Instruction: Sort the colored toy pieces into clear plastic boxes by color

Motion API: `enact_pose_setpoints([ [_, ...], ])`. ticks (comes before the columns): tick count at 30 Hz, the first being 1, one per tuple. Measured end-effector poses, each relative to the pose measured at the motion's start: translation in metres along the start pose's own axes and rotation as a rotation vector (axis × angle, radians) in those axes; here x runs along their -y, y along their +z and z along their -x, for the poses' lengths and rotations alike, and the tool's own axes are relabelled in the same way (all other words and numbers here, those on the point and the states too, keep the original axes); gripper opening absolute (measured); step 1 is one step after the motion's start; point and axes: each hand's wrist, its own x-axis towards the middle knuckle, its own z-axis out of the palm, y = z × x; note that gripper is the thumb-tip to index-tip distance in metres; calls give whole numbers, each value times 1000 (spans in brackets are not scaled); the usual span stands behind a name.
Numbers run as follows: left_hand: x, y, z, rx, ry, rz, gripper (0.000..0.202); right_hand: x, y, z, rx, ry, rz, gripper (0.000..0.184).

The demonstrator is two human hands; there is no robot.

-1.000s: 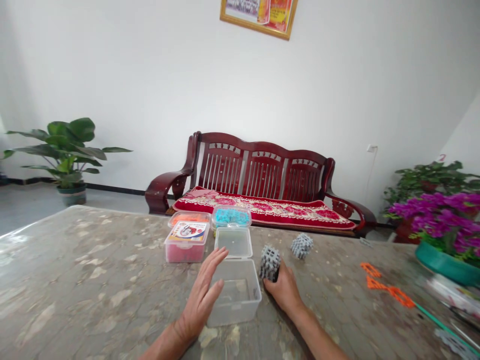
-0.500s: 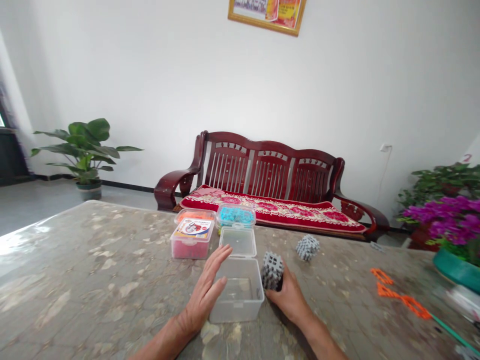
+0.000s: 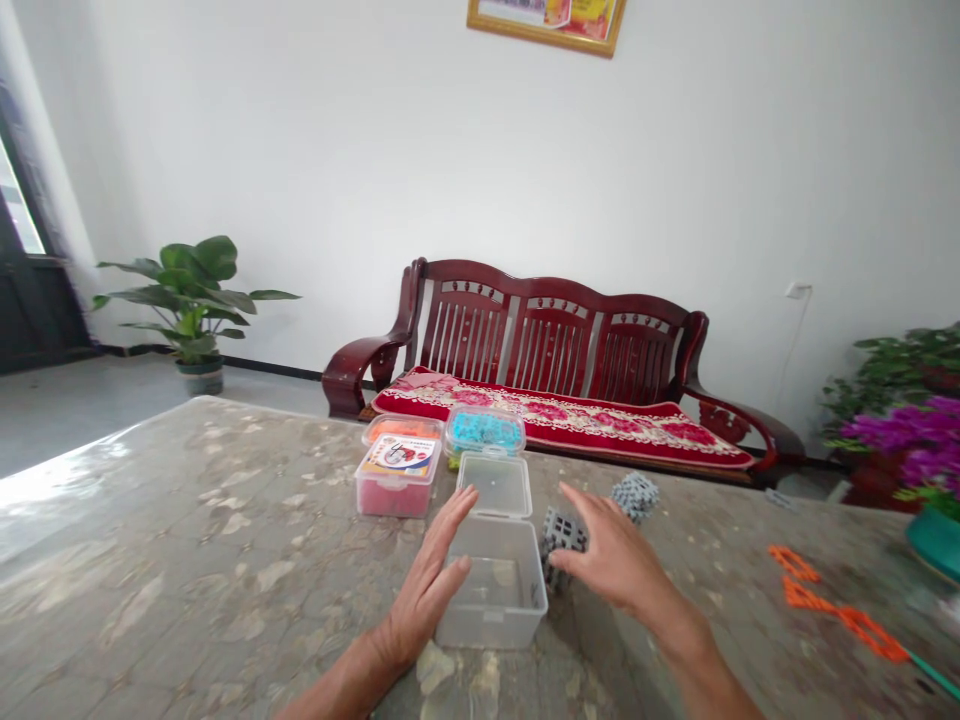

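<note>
An empty clear plastic box (image 3: 491,625) stands in front of me, its lid (image 3: 495,484) folded back on the far side. My left hand (image 3: 427,590) is at the box's left wall, fingers stretched and thumb apart, holding nothing. On the right, a dark grey block built of interlocking plastic pieces (image 3: 564,535) stands against or close beside the box. My right hand (image 3: 611,550) is just right of this block, fingers spread and thumb in front of it, not gripping it. Farther back, partly behind the right hand, lies a lighter grey interlocking-piece cluster (image 3: 636,496).
Behind the box stand a lidded tub of pink pieces (image 3: 394,498), one with orange pieces (image 3: 405,429), and one with blue pieces (image 3: 486,430). An orange linked chain (image 3: 840,610) lies at right, near purple flowers (image 3: 911,440). A wooden bench (image 3: 547,340) is beyond the table.
My right hand has let go of the dark grey block and lifted, its fingers now spread. The block stays beside the box. The view has shifted slightly left; my left hand keeps its place.
</note>
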Motion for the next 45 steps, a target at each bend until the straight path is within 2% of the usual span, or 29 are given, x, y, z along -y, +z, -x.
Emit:
enact_pose_setpoints([
  [2,-2,0,0,7,-5,9,58,9,-1,-2,43,13,95,73],
  [5,-3,0,-1,17,-20,25,57,9,0,-6,68,23,136,67],
  [10,-3,3,0,14,-22,70,59,13,-7,-7,-10,23,44,70],
  [12,-3,4,0,4,-32,93,60,26,-10,-5,1,-33,-27,72],
  [15,-3,6,0,-7,-40,122,60,54,-8,-2,88,-141,-78,75],
  [18,-2,7,0,-16,-36,147,60,79,5,-2,168,-233,-61,73],
  [21,0,8,0,-33,-33,167,60,90,21,-4,237,-328,-60,67],
  [23,0,8,0,-36,-28,166,60,88,27,-7,238,-350,-71,62],
  [25,0,8,1,-28,-27,156,60,79,27,-11,192,-313,-70,57],
  [30,-2,6,2,-10,-47,131,61,40,0,-23,50,-149,50,49],
  [34,-4,5,1,6,-69,128,62,17,-18,-22,164,-97,146,64],
  [38,-5,3,-1,9,-79,120,62,12,-17,-18,260,-89,230,80],
  [45,-8,3,-1,12,-72,104,61,14,-11,-19,254,-32,255,74],
])
